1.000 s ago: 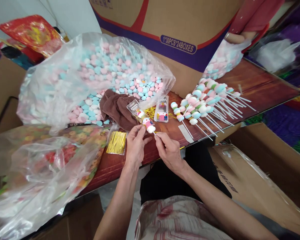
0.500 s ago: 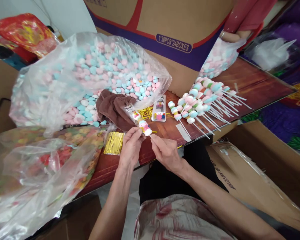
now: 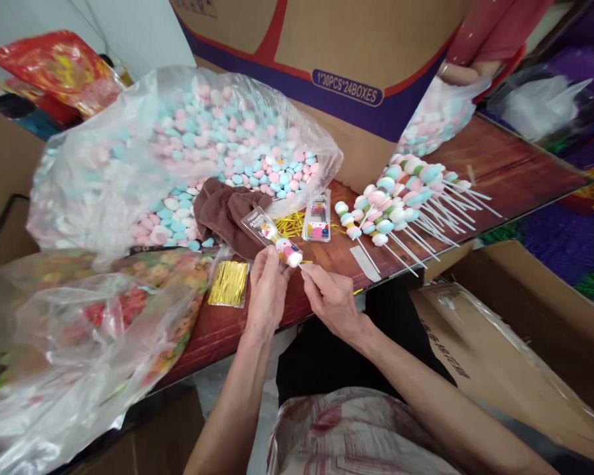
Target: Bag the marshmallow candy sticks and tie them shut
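Observation:
My left hand [image 3: 268, 290] pinches a small clear printed bag [image 3: 255, 223] near its lower end. Inside the bag sits a stick of stacked marshmallow candies [image 3: 293, 259], its white end piece facing me. My right hand [image 3: 330, 290] closes thumb and finger on the white stick below the candy. Just beyond the bag lie a crumpled brown cloth [image 3: 228, 214], loose gold twist ties [image 3: 290, 224] and a stack of flat printed bags [image 3: 317, 218]. Left of my hands is a packet of gold twist ties [image 3: 228, 284].
A large clear bag of pastel candies [image 3: 208, 125] covers the table's back left, with a bag of fruit-coloured candies [image 3: 143, 303] nearer. Candy sticks [image 3: 406, 191] are piled right. Behind stands a big carton [image 3: 346, 39]; an open box [image 3: 475, 330] is below right. Another person's arm [image 3: 458, 72] shows far right.
The candy stick sits in nearly the same place, with the bag's printed upper end now flatter and more visible. Both hands keep their hold; the whole view has shifted slightly.

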A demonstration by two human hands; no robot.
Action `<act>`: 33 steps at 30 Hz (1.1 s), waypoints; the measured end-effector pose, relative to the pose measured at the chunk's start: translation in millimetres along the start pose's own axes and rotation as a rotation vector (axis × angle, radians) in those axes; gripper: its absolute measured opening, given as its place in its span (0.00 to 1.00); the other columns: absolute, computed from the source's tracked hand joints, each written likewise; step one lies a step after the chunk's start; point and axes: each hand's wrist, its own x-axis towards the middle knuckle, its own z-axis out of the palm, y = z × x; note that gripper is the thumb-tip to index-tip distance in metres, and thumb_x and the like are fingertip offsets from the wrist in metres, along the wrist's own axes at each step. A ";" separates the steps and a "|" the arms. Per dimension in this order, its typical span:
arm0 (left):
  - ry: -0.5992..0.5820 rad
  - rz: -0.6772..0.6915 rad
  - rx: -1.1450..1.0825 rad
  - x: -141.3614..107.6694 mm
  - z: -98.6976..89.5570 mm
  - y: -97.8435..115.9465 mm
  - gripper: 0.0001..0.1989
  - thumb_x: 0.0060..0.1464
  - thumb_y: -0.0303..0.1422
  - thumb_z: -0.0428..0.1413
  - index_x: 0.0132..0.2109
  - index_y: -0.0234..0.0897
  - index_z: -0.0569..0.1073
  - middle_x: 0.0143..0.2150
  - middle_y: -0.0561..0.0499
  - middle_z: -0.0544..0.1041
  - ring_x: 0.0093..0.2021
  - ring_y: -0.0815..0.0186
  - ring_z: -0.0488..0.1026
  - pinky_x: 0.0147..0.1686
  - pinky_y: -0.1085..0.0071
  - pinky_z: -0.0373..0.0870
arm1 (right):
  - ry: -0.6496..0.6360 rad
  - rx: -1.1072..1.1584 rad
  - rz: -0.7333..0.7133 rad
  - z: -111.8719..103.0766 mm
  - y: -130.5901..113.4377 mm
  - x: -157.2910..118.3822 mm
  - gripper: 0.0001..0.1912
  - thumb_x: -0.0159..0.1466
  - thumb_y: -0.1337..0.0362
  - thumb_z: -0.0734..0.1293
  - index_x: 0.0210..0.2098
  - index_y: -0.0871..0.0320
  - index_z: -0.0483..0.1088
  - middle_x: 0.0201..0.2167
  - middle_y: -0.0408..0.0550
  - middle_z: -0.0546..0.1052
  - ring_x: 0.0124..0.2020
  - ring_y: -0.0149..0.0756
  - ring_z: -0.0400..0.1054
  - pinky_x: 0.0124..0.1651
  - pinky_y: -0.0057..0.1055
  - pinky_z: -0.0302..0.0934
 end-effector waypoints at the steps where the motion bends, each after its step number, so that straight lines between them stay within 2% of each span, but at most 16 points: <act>1: -0.020 -0.020 -0.019 0.5 0.8 0.4 0.14 0.53 0.41 0.63 0.39 0.35 0.73 0.41 0.47 0.79 0.43 0.64 0.77 0.46 0.67 0.71 | -0.010 0.004 0.002 0.2 0.0 -0.2 0.10 0.69 0.70 0.60 0.45 0.63 0.72 0.31 0.51 0.81 0.28 0.33 0.75 0.34 0.27 0.66; 5: -0.044 -0.069 -0.076 0.3 3.0 1.4 0.12 0.52 0.36 0.65 0.40 0.34 0.75 0.43 0.45 0.80 0.44 0.60 0.79 0.50 0.63 0.71 | -0.033 0.058 0.034 -1.5 -0.6 0.8 0.10 0.70 0.69 0.60 0.47 0.62 0.71 0.34 0.51 0.82 0.30 0.33 0.76 0.37 0.26 0.67; 11: -0.040 -0.151 -0.132 -0.2 3.2 3.1 0.11 0.52 0.34 0.65 0.41 0.33 0.76 0.42 0.44 0.81 0.50 0.58 0.77 0.51 0.63 0.71 | -0.008 0.161 0.104 -2.6 -3.0 0.4 0.15 0.69 0.69 0.60 0.53 0.62 0.69 0.45 0.54 0.81 0.39 0.34 0.78 0.44 0.26 0.70; 15: -0.030 -0.155 -0.126 -0.3 4.5 4.1 0.11 0.52 0.34 0.65 0.41 0.33 0.76 0.42 0.44 0.81 0.51 0.56 0.77 0.52 0.61 0.71 | 0.009 0.104 0.014 0.8 -0.2 -3.5 0.16 0.68 0.72 0.61 0.55 0.64 0.69 0.40 0.53 0.82 0.34 0.33 0.78 0.42 0.27 0.70; 18: -0.036 -0.158 -0.108 -1.3 5.9 3.7 0.11 0.52 0.33 0.65 0.40 0.32 0.77 0.41 0.43 0.82 0.51 0.55 0.77 0.53 0.59 0.71 | -0.047 0.003 -0.108 1.0 3.9 -4.9 0.18 0.68 0.73 0.60 0.57 0.66 0.69 0.33 0.50 0.82 0.29 0.31 0.76 0.38 0.27 0.69; 21: -0.040 -0.174 -0.106 -2.6 5.8 3.1 0.11 0.50 0.33 0.66 0.39 0.32 0.77 0.41 0.44 0.82 0.51 0.54 0.77 0.54 0.58 0.71 | -0.118 -0.025 -0.161 -1.7 7.5 -3.2 0.20 0.68 0.74 0.58 0.57 0.67 0.69 0.30 0.49 0.82 0.29 0.32 0.76 0.38 0.28 0.69; 23: -0.049 -0.193 -0.111 -3.0 4.6 2.5 0.11 0.51 0.33 0.66 0.39 0.33 0.77 0.41 0.44 0.82 0.52 0.53 0.77 0.54 0.57 0.70 | -0.167 0.032 -0.116 -4.4 8.1 -0.8 0.21 0.68 0.74 0.57 0.59 0.65 0.68 0.32 0.49 0.82 0.32 0.32 0.76 0.40 0.27 0.69; 27: -0.083 -0.243 -0.124 -2.1 1.0 0.2 0.10 0.55 0.33 0.63 0.42 0.32 0.77 0.43 0.43 0.81 0.53 0.54 0.76 0.55 0.58 0.70 | -0.225 0.241 0.124 -9.5 3.4 5.0 0.21 0.69 0.71 0.58 0.60 0.59 0.67 0.44 0.51 0.81 0.40 0.34 0.78 0.46 0.29 0.70; 29: -0.094 -0.256 -0.142 -0.9 -0.3 -1.0 0.09 0.56 0.33 0.61 0.41 0.32 0.76 0.44 0.43 0.81 0.53 0.54 0.75 0.55 0.58 0.70 | -0.233 0.319 0.212 -11.2 -0.5 7.3 0.20 0.69 0.70 0.60 0.59 0.58 0.69 0.47 0.51 0.81 0.42 0.36 0.78 0.49 0.31 0.70; 33: -0.105 -0.248 -0.192 1.9 0.1 -1.0 0.09 0.61 0.35 0.57 0.41 0.33 0.75 0.46 0.43 0.80 0.56 0.55 0.74 0.55 0.59 0.70 | -0.129 0.442 0.252 -11.7 -6.9 8.2 0.16 0.68 0.69 0.61 0.53 0.58 0.73 0.46 0.50 0.81 0.44 0.36 0.77 0.50 0.30 0.70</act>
